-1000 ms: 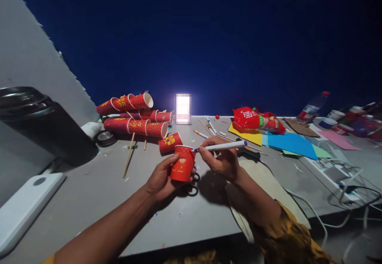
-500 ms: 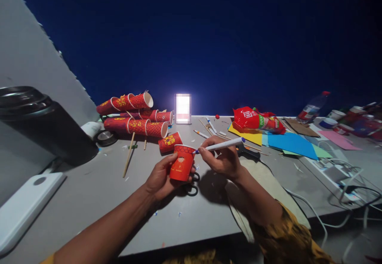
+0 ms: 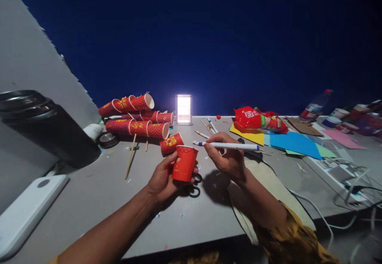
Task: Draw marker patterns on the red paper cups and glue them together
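My left hand (image 3: 164,176) is wrapped round a red paper cup (image 3: 184,164), thumb on its near side and fingertips showing at the right. The cup is upright with a slight tilt, and dark wavy lines show under its rim. In my right hand (image 3: 225,156) is a white marker pen (image 3: 232,146) with a purple end; its tip points left, a little above and right of the cup's rim, apart from it. Behind the held cup lies another red paper cup (image 3: 171,143) on its side. Black scissor handles (image 3: 195,191) show below the cup; the blades are hidden.
Stacked red cups (image 3: 137,128) lie at the back left, beside a black flask (image 3: 44,129) and a white power bank (image 3: 32,216). Rightward are a red packet (image 3: 258,120), coloured paper (image 3: 295,144), a glue gun (image 3: 253,153), a power strip (image 3: 331,176) and a bottle (image 3: 315,107).
The pen tip has moved up off the cup's rim, and the pen now lies more level. The cup has turned in my left hand, its printed emblem shifting left.
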{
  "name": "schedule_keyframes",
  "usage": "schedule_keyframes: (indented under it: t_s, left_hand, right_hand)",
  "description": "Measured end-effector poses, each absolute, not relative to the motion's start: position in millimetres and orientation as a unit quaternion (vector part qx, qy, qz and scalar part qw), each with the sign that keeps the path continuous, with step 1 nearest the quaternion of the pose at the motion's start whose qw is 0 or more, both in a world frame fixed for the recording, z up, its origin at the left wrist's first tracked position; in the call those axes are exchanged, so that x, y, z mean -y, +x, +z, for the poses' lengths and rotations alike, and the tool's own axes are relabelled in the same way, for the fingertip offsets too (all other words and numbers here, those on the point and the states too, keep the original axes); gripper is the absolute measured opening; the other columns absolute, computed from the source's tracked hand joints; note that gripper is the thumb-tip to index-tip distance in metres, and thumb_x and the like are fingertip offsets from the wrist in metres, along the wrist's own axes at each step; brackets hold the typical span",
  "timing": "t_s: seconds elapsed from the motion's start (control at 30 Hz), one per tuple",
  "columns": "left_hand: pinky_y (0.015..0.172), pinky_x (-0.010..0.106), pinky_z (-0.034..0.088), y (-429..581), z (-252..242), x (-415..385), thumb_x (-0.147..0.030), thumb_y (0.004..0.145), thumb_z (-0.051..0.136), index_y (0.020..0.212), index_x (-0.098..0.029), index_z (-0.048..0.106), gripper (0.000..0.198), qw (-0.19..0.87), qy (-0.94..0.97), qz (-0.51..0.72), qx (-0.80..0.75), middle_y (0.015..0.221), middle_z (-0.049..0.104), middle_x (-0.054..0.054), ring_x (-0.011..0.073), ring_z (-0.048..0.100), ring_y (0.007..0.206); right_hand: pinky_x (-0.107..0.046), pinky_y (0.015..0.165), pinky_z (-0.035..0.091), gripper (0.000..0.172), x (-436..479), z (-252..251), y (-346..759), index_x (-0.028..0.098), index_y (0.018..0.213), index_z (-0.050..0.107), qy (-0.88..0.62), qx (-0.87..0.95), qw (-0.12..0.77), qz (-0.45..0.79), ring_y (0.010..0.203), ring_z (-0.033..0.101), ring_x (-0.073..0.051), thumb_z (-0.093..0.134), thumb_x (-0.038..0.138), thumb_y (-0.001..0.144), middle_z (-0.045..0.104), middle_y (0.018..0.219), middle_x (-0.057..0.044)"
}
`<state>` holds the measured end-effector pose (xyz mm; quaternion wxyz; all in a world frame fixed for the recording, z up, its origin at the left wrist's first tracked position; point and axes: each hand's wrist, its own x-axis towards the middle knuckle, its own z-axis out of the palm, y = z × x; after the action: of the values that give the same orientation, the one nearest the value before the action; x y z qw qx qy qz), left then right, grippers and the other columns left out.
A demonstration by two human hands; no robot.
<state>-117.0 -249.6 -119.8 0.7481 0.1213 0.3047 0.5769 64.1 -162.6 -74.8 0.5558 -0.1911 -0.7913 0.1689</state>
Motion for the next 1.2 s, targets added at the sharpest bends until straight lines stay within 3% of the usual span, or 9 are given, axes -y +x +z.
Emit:
schedule_keyframes:
  t_s: [0.2, 0.37, 1.2]
  left_hand:
    - [0.064, 0.033, 0.059, -115.1, -123.2, 251.8, -0.03, 0.092, 0.06, 0.119, -0.004, 0.064, 0.037, 0.755, 0.117, 0.567, -0.307, 0.097, 0.073, 0.019, 0.0238, 0.07, 0.079]
    - [0.063, 0.034, 0.059, -114.5, -126.0, 250.4, -0.029, 0.093, 0.058, 0.116, -0.003, 0.064, 0.034, 0.738, 0.127, 0.575, -0.329, 0.093, 0.073, 0.019, 0.024, 0.069, 0.077]
    - [0.063, 0.032, 0.059, -114.4, -126.3, 251.4, -0.026, 0.093, 0.058, 0.115, -0.005, 0.065, 0.032, 0.74, 0.131, 0.569, -0.335, 0.089, 0.073, 0.017, 0.0231, 0.07, 0.076]
  right_hand:
    - [-0.024, 0.048, 0.042, 0.008, 165.4, -79.2, 61.4, 0.021, 0.083, 0.062, -0.173, 0.806, 0.536, 0.185, 0.052, 0.052, -0.01, 0.064, 0.02, 0.091, 0.063, 0.068, 0.002]
    - [-0.024, 0.052, 0.045, 0.01, 167.3, -83.9, 59.9, 0.021, 0.083, 0.061, -0.162, 0.819, 0.517, 0.189, 0.057, 0.056, -0.011, 0.064, 0.018, 0.092, 0.064, 0.07, 0.002]
    - [-0.021, 0.048, 0.04, 0.01, 165.9, -78.4, 60.4, 0.02, 0.083, 0.062, -0.142, 0.836, 0.499, 0.18, 0.053, 0.053, -0.009, 0.063, 0.017, 0.092, 0.064, 0.068, 0.001]
